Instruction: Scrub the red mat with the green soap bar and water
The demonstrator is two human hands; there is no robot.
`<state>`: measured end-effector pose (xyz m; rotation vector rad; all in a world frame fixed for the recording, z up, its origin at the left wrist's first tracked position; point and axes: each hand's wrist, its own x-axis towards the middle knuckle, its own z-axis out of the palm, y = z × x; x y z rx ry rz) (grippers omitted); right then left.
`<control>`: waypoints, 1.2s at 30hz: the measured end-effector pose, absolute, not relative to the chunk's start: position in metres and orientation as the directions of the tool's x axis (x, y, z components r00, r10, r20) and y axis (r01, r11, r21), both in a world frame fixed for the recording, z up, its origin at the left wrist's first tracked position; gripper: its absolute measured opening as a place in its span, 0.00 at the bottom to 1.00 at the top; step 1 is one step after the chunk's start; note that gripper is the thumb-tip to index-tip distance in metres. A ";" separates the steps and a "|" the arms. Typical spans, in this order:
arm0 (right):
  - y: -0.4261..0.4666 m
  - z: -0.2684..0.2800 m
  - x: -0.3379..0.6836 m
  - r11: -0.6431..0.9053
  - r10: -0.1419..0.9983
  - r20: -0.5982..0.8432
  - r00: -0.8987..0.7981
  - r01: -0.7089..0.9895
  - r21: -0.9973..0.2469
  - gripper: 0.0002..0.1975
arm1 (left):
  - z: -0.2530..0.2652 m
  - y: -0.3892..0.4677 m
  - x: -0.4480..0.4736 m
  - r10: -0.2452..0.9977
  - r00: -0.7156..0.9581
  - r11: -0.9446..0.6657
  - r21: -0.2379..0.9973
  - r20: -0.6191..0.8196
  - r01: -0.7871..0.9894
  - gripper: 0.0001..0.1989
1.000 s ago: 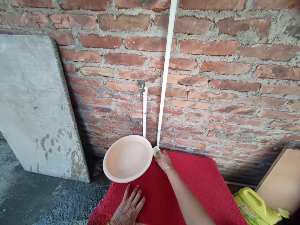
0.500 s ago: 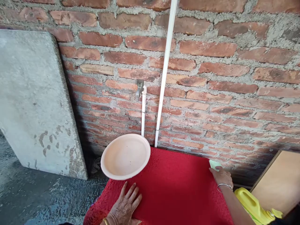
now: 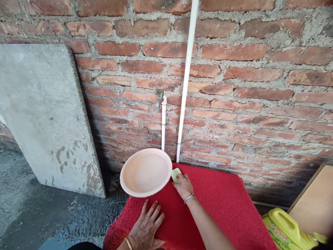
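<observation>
A red textured cloth (image 3: pixel 215 194) is spread over a raised flat surface in front of me. My left hand (image 3: pixel 147 224) lies flat on its near left part, fingers spread, just below the basin. In my right hand (image 3: pixel 184 185) is a pale green scrubbing brush (image 3: pixel 176 174), pressed against the cloth close to the basin's right rim; its underside is hidden. The shallow pale pink basin (image 3: pixel 147 170) rests on the far left corner of the cloth and looks bare apart from small specks.
A brick wall (image 3: pixel 247 83) rises behind, with a tap (image 3: pixel 159 99) and a tall white pipe (image 3: pixel 186 80). A concrete slab (image 3: pixel 49 114) leans at left above wet floor (image 3: pixel 73 222). To the right stand a yellow jug (image 3: pixel 286 227) and a tan board (image 3: pixel 312 201).
My right hand has swept the brush leftward across the cloth, from its far right edge to beside the basin. The left hand stays flat on the cloth. The view has shifted slightly.
</observation>
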<state>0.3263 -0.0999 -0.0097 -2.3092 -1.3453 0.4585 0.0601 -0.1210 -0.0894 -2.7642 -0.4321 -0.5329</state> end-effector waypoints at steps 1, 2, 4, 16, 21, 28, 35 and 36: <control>-0.103 -0.010 0.333 -0.443 0.875 -0.066 0.479 0.737 -0.510 0.16 | -0.090 -0.121 0.060 0.237 0.884 -0.911 -0.225 0.403 0.346 0.42; -0.109 -0.009 0.346 -0.453 0.869 -0.064 0.491 0.735 -0.504 0.16 | -0.090 -0.121 0.061 0.239 0.881 -0.909 -0.225 0.408 0.351 0.42; -0.127 -0.005 0.383 -0.498 0.839 -0.061 0.541 0.717 -0.487 0.16 | -0.091 -0.121 0.061 0.242 0.877 -0.908 -0.222 0.415 0.356 0.41; -0.288 0.021 0.574 -0.885 0.319 -0.033 0.947 0.286 -0.368 0.23 | -0.096 -0.117 0.061 0.280 0.886 -0.920 -0.159 0.370 0.358 0.41; -0.230 0.012 0.499 -0.677 0.578 0.057 0.814 0.517 -0.524 0.20 | -0.091 -0.121 0.063 0.264 0.885 -0.917 -0.183 0.383 0.353 0.41; -0.135 -0.005 0.334 -0.443 0.856 -0.017 0.517 0.716 -0.540 0.14 | -0.087 -0.122 0.063 0.300 0.897 -0.921 -0.148 0.325 0.361 0.42; -0.156 -0.013 0.362 -0.490 0.820 -0.005 0.573 0.698 -0.522 0.13 | -0.093 -0.121 0.063 0.249 0.869 -0.911 -0.201 0.427 0.360 0.40; -0.169 -0.010 0.382 -0.528 0.791 -0.006 0.612 0.677 -0.513 0.13 | -0.093 -0.121 0.064 0.236 0.861 -0.908 -0.213 0.451 0.360 0.40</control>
